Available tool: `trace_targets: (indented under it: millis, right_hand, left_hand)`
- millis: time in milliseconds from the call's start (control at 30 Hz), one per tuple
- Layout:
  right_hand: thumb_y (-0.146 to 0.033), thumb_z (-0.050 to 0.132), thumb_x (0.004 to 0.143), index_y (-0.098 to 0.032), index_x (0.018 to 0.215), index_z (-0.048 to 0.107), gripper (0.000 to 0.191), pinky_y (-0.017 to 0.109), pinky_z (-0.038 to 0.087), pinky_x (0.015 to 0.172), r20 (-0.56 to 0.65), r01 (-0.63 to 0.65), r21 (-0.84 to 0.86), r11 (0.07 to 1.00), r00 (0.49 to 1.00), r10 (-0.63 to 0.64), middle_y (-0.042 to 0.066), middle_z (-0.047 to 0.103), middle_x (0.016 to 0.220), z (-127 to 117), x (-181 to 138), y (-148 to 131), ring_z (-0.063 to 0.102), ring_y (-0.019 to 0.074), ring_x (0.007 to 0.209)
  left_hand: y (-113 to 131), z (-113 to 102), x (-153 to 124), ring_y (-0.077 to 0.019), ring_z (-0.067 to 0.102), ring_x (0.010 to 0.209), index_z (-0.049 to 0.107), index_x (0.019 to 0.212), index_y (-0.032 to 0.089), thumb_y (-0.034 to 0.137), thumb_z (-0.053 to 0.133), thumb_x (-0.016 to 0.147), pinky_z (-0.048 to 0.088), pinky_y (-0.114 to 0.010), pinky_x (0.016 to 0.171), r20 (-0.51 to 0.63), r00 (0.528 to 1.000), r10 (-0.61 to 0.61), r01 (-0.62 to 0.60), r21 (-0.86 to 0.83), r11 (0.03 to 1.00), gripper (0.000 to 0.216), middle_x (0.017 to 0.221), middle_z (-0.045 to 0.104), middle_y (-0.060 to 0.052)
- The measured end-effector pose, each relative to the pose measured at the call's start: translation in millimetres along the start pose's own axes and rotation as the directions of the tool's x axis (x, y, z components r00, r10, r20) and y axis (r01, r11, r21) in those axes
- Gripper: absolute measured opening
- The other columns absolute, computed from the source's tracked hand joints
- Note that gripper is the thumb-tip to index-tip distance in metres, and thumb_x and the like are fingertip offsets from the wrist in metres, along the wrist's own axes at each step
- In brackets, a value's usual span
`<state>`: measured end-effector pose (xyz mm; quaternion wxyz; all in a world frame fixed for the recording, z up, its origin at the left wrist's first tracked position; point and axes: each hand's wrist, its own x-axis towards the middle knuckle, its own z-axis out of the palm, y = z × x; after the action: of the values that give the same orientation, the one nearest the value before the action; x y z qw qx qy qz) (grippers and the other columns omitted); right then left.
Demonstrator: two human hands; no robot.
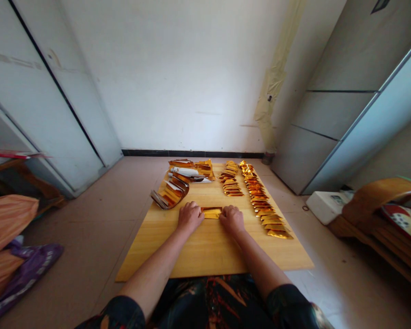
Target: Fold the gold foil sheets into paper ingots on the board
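Note:
A small gold foil paper [211,212] lies flat on a wooden board [208,251] on the floor. My left hand [189,216] presses its left end with fingers curled. My right hand [232,218] grips its right end the same way. Two rows of folded gold pieces [260,198] run along the board's right side. A curved stack of unfolded gold sheets [171,194] stands at the back left, beside more gold paper [192,171].
Cabinet doors [48,114] stand on the left and a grey cabinet [345,114] on the right. Orange and purple bags [13,246] lie at the left. A white box [327,205] and a wooden chair [380,210] sit at the right.

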<state>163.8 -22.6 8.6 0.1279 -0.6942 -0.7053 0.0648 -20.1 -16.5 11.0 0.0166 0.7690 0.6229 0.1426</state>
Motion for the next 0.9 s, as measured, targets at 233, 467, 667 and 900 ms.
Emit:
trace_targets:
  millis: [233,467,667,900]
  right_hand:
    - [-0.022,0.055,0.08,-0.021,0.094,0.06,0.014,0.025,0.03,0.069,-0.067,0.001,0.08,0.997,0.998,0.004,0.004,0.06,0.093,3,-3,2,0.052,0.0165,0.088]
    - [-0.025,0.051,0.087,-0.022,0.088,0.063,0.012,0.026,0.029,0.069,-0.079,0.075,0.01,0.997,0.994,-0.074,0.004,0.058,0.096,5,-8,3,0.05,0.0163,0.091]
    - [-0.025,0.048,0.09,-0.022,0.089,0.063,0.016,0.027,0.03,0.071,-0.071,0.074,-0.004,0.997,0.995,-0.074,0.005,0.059,0.099,0,-10,0,0.05,0.0166,0.092]
    - [-0.026,0.052,0.089,-0.024,0.091,0.065,0.012,0.028,0.033,0.074,-0.032,0.271,-0.081,0.959,0.961,-0.274,0.006,0.059,0.099,-1,-6,-5,0.049,0.0198,0.095]
  left_hand:
    - [1,2,-3,-0.0222,0.05,0.091,0.061,0.071,0.019,0.028,0.054,0.081,0.035,-0.034,0.073,-0.024,1.0,-0.005,0.005,0.028,1.0,0.015,0.089,0.058,-0.007]
    - [2,3,-7,-0.0227,0.049,0.093,0.058,0.082,0.021,0.025,0.054,0.082,0.033,-0.034,0.075,-0.056,0.997,-0.048,0.048,0.008,0.999,0.006,0.092,0.058,-0.006]
    - [1,4,-9,-0.0218,0.049,0.092,0.058,0.084,0.022,0.023,0.051,0.086,0.033,-0.035,0.076,-0.075,0.994,0.083,-0.081,0.018,0.997,0.007,0.09,0.059,-0.005]
    - [-1,5,-3,-0.0195,0.049,0.086,0.063,0.079,0.02,0.011,0.043,0.087,0.038,-0.032,0.074,-0.003,0.916,0.402,-0.402,-0.04,0.915,0.024,0.082,0.058,-0.006]
